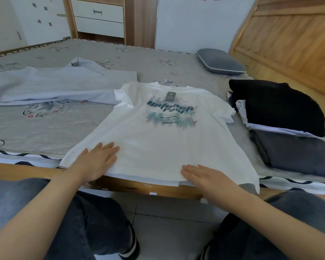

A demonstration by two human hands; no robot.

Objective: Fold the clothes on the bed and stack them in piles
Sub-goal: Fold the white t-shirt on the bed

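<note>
Left hand (97, 162): flat, fingers straight and together, palm down on the lower left part of a white short-sleeved cotton T-shirt (158, 147); grips nothing. Right hand (204, 178): likewise flat, fingers extended, pressing the shirt's hem at lower right; holds nothing.

White T-shirt: spread front-up at the near edge of the bed (45, 128), hem overhanging the wooden bed rail (139, 186), collar pointing away from the person. Teal lettering and a blurred teal-and-pink graphic on the chest (small print not legible). Dark grey hang tag (169, 96) lying just below the collar.

Folded dark grey garment (296, 152): on the bed to the right of the shirt, nearest of the folded items.

Pile of folded clothes (278, 107): just beyond the grey garment, a black folded piece on top, white and pale layers showing beneath its edges.

Pale blue-grey long garment (51, 85): unfolded, lying across the bed to the left, one end touching the T-shirt's left sleeve.

Bed surface: grey mat with printed floral motifs and script.

Grey oval pillow with pale piping (219, 61): far right, near the wooden headboard (289, 40).

White drawer unit in a wooden frame (99, 15): against the far wall.
</note>
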